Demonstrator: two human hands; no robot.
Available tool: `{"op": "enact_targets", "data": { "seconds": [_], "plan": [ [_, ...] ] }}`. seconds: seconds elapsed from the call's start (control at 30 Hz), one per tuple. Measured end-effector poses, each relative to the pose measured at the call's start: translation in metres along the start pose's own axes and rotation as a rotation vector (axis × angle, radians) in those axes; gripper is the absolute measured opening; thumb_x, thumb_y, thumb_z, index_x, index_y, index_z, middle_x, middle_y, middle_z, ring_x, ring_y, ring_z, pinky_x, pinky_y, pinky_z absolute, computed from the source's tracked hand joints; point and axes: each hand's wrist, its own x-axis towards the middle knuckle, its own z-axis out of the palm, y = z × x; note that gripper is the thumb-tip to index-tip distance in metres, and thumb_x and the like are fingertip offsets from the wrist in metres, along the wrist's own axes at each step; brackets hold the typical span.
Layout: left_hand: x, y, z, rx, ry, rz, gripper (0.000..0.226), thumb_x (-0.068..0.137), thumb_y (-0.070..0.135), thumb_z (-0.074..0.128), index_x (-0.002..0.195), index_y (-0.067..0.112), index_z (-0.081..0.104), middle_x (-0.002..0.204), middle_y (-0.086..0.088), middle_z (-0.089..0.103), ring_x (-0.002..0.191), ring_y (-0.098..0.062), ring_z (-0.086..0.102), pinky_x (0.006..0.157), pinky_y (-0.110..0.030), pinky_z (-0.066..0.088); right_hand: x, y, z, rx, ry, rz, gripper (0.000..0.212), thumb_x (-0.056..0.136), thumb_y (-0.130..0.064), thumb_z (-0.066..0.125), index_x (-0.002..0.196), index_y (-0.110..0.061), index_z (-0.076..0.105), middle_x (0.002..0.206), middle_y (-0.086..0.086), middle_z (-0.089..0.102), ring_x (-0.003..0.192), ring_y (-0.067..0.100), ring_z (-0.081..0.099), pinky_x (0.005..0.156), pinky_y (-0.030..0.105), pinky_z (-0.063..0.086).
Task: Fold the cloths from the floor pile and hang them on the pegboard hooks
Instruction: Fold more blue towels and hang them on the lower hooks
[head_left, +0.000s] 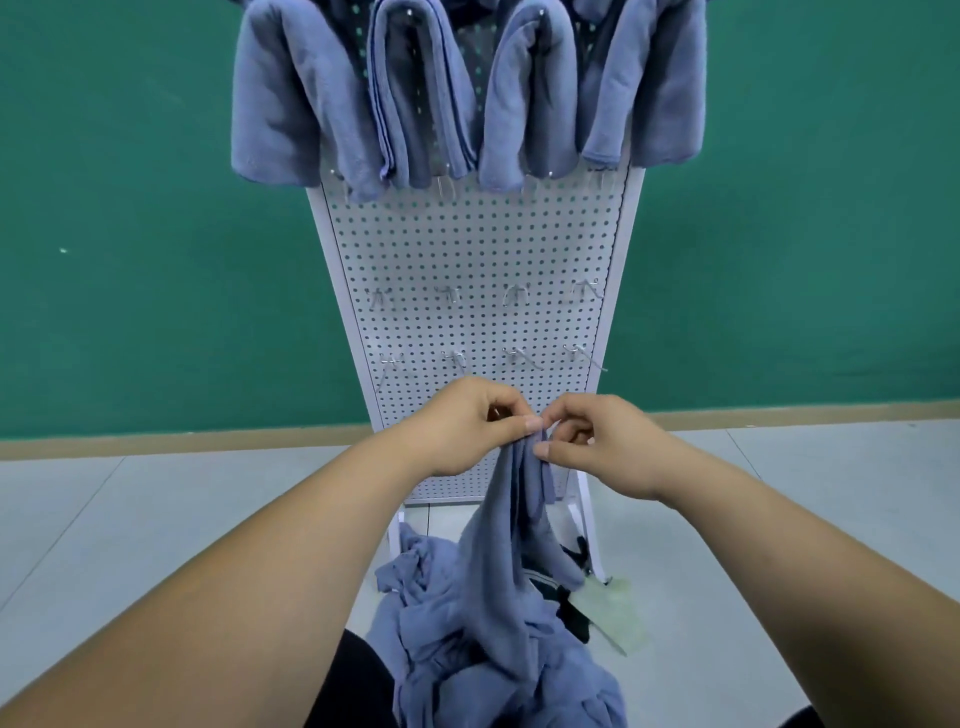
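Blue cloth (493, 561): top edge pinched by left hand (462, 426) and right hand (602, 441), close together.
Hands: would do best sliding apart to the corners.

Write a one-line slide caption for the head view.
Left hand and right hand pinch a blue cloth above the floor pile, before a white pegboard carrying four folded cloths over bare hooks.

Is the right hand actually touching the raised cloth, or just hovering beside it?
Touching. The head view shows the right hand pinching the top edge of the cloth between thumb and fingers, next to the left hand, which pinches it too.
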Motion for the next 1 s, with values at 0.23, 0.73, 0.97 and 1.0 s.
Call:
{"op": "enact_targets", "data": {
  "seconds": [0.23,0.73,0.97,1.0],
  "plan": [
    [0.004,-0.011,-0.017,-0.009,0.018,-0.054,0.009,0.098,0.023,0.075,0.092,0.016,0.076,0.081,0.005,0.075,0.072,-0.008,0.067,0.078,-0.033,0.063,0.022,0.013,-0.009,-0.035,-0.030,0.024,0.012,0.094,-0.020,0.076,0.091,-0.026,0.066,0.082,0.001,0.075,0.070,0.013,0.063,0.081,0.045,0.058],
    [0.010,-0.027,-0.011,-0.070,0.068,-0.218,0.006,0.095,0.022,0.076,0.092,0.021,0.071,0.073,0.007,0.068,0.062,-0.009,0.058,0.071,-0.034,0.054,0.054,0.018,0.004,-0.290,0.232,-0.155,0.010,0.093,-0.028,0.075,0.091,-0.034,0.068,0.091,-0.017,0.069,0.089,0.002,0.066,0.081,0.033,0.055],
    [0.017,-0.020,0.003,-0.038,0.078,-0.156,0.008,0.094,0.022,0.077,0.093,0.022,0.070,0.084,0.006,0.069,0.066,-0.007,0.063,0.082,-0.038,0.061,0.044,0.018,-0.005,-0.205,0.269,-0.179,0.009,0.091,-0.030,0.081,0.091,-0.037,0.075,0.087,-0.013,0.063,0.080,0.003,0.062,0.070,0.024,0.049],
    [0.018,-0.019,0.006,-0.064,0.072,-0.164,0.008,0.094,0.020,0.077,0.094,0.022,0.069,0.084,0.005,0.070,0.069,-0.010,0.065,0.086,-0.043,0.062,0.044,0.017,-0.007,-0.280,0.322,-0.179,0.007,0.090,-0.034,0.081,0.091,-0.039,0.076,0.084,-0.011,0.057,0.077,0.004,0.058,0.068,0.028,0.048]
  ]
}}
